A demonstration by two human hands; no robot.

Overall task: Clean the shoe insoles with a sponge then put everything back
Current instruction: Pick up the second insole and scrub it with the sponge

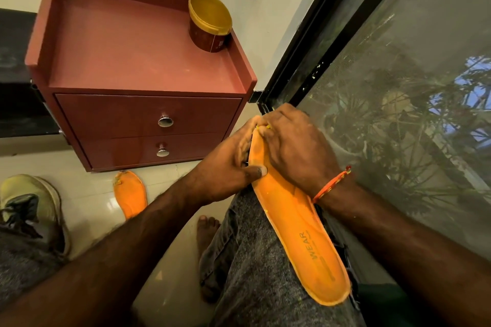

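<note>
On the right, big window (398,87) w/ dark frame, foliage behind the glass. Left of it, reddish cabinet (138,61), two drawers w/ metal knobs, raised rim round the top. Sitting at the top's back right corner, right by the edge: open tub (210,24), gold inside. Down on the pale floor, worn shoe (34,210) at far left, second insole (130,194) lying just in front of the cabinet base, apart from the shoe.

Centre now: orange insole (300,233) laid along the right thigh, heel end toward the camera, toe end up between both hands. Left hand (228,164) grasping the toe half from the left, thumb pressed flat on the orange face, fingers wrapped behind. Right hand (295,148) curled over the toe end from the right, fingertips pinching down at the tip; tiny yellow bit peeking out there, prob. the sponge (267,127), too hidden to say for sure. Looks like scrubbing at the toe, 1st insole, 2nd untouched.

Risks, as a guess:
- Heel end unsupported past the thigh; hard rub at the toe could flip or slide it off toward the window track.
- Foam edge already frayed at the heel; too much pinch + bend could tear or crease the toe.
- Tub near the edge; careless reach for it could knock it onto the floor insole.
- Bare foot (207,231) on glossy tile; drips = slip.
</note>
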